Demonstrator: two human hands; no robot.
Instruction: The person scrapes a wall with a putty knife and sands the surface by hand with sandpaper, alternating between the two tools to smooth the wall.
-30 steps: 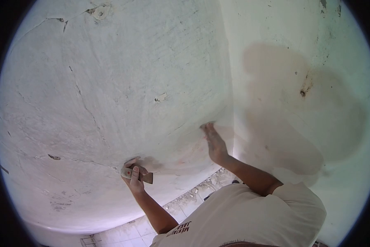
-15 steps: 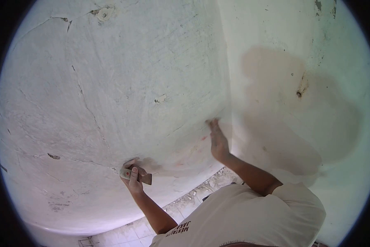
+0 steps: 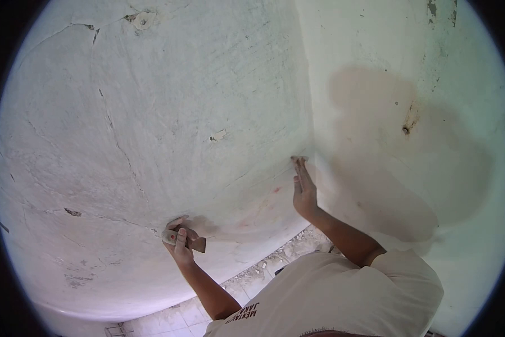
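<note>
My left hand (image 3: 180,247) is closed around a putty knife (image 3: 196,244), low by the pale plastered wall (image 3: 168,112). The knife's rounded handle end has a reddish spot, and its flared blade points right. Farther right, my right hand (image 3: 305,194) reaches up to the wall just left of the inner corner. Its fingers are held close together, with the tips at the surface. A small brownish shape shows at those fingertips, too small to make out.
Cracks, chips and a peeled patch (image 3: 218,135) mark the wall. The adjoining wall (image 3: 365,33) on the right carries a stained hole (image 3: 406,130) and my shadow. Below, rubble (image 3: 275,257) lies along the wall's foot on a tiled floor (image 3: 171,320).
My right hand has shifted slightly right and up along the wall, toward the corner. My left hand with the putty knife has barely moved.
</note>
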